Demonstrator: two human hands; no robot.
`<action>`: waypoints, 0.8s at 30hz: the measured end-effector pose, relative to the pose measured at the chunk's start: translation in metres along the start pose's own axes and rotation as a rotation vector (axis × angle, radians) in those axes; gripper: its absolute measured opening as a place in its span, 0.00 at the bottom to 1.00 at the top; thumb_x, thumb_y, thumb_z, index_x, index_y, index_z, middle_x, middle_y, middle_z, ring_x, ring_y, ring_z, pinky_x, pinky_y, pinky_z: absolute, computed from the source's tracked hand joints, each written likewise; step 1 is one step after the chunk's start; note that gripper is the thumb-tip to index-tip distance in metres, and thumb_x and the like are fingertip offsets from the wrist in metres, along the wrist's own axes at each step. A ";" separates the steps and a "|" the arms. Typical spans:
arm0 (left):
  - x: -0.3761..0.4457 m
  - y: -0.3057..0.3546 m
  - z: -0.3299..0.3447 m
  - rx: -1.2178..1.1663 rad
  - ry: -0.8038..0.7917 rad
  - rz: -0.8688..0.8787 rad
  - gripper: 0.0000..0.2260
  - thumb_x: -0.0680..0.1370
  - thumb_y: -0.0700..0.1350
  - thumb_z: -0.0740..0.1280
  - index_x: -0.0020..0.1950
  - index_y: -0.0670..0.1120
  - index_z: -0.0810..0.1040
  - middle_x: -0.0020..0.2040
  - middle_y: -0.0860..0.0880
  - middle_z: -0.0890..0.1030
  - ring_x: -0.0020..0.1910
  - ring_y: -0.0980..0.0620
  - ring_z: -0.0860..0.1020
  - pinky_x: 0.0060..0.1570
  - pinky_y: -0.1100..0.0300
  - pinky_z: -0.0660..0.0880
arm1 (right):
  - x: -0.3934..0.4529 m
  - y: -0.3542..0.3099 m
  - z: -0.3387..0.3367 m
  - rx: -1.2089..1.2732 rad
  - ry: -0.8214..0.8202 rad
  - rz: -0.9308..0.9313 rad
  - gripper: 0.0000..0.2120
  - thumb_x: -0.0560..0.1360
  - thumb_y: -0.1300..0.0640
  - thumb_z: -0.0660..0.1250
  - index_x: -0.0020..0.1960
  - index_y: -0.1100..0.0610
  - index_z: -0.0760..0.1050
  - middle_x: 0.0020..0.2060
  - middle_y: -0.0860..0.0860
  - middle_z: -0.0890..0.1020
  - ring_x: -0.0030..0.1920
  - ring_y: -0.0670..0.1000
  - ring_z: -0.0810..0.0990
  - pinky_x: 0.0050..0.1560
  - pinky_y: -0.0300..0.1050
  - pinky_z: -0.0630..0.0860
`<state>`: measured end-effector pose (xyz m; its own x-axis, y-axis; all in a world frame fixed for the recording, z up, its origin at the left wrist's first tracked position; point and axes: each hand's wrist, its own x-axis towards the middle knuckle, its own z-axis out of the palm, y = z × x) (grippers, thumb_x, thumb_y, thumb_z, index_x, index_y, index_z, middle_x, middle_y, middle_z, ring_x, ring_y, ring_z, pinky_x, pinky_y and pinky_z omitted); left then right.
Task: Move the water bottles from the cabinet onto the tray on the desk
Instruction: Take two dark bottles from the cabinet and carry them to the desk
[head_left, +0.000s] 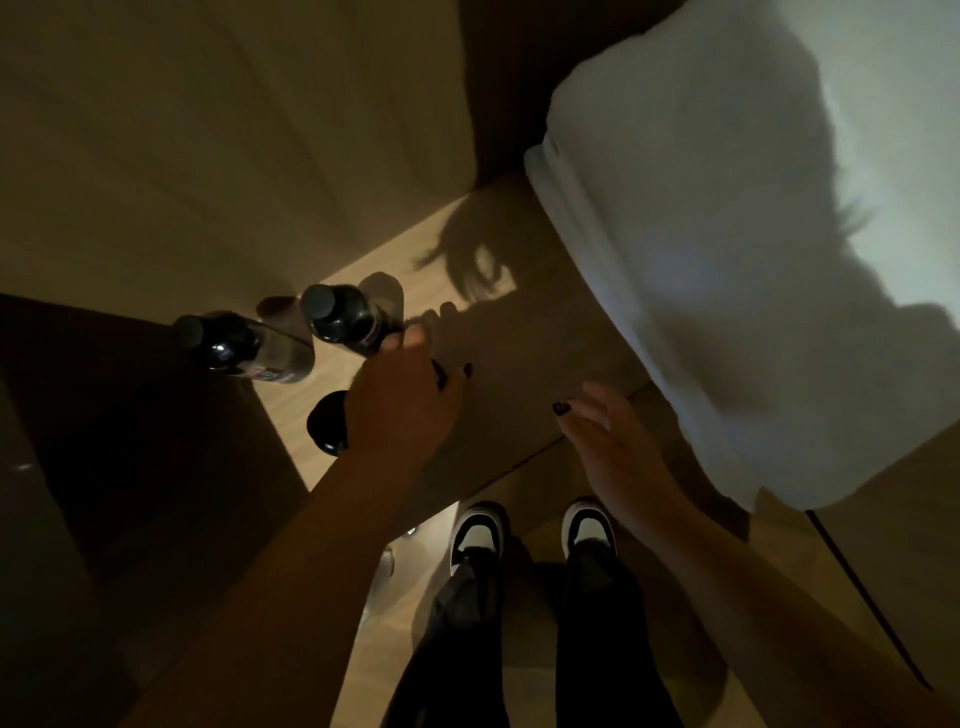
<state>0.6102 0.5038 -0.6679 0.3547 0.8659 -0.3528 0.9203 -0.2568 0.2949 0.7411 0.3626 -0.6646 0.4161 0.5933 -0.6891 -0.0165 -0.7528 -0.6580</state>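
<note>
Three dark-capped water bottles stand on a light wooden cabinet shelf (509, 322) below me. My left hand (405, 400) reaches in, and its fingers and thumb curl round the lower body of the middle bottle (343, 317), which tilts toward the upper left. A second bottle (234, 348) stands apart to its left at the shelf's shadowed edge. Beside my left wrist shows the cap of a third bottle (327, 423), the rest of it hidden. My right hand (608, 441) hovers open over the shelf's front edge, fingers straight, holding nothing. No tray is in view.
A large white folded cloth (727, 260) fills the right side of the shelf. The cabinet's wooden wall (208, 130) rises behind the bottles, with a dark panel (104, 467) to the left. My black-and-white shoes (530, 530) stand on the floor just under the shelf edge.
</note>
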 end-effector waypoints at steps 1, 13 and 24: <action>0.002 -0.001 0.002 0.028 0.008 0.005 0.26 0.76 0.54 0.69 0.70 0.45 0.68 0.62 0.43 0.76 0.58 0.42 0.76 0.54 0.50 0.74 | 0.005 0.003 0.004 0.007 -0.003 -0.004 0.27 0.80 0.48 0.61 0.76 0.52 0.58 0.70 0.51 0.72 0.60 0.43 0.70 0.57 0.42 0.67; -0.003 -0.010 -0.054 -0.202 0.012 0.062 0.15 0.71 0.57 0.73 0.53 0.54 0.78 0.46 0.57 0.79 0.41 0.62 0.76 0.37 0.70 0.73 | 0.022 -0.030 0.016 -0.115 -0.159 -0.141 0.43 0.71 0.50 0.74 0.78 0.47 0.51 0.70 0.44 0.69 0.65 0.43 0.71 0.64 0.44 0.71; -0.011 0.004 -0.126 -0.899 -0.196 -0.134 0.18 0.62 0.53 0.72 0.44 0.42 0.79 0.33 0.49 0.84 0.30 0.52 0.83 0.24 0.62 0.76 | -0.007 -0.092 0.007 -0.534 -0.225 -0.596 0.38 0.65 0.45 0.76 0.69 0.45 0.63 0.57 0.43 0.78 0.54 0.43 0.79 0.53 0.41 0.79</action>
<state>0.5891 0.5471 -0.5511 0.3520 0.7550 -0.5532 0.5110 0.3402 0.7894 0.7336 0.4293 -0.6008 0.0253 0.9356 -0.3521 0.6067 -0.2943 -0.7384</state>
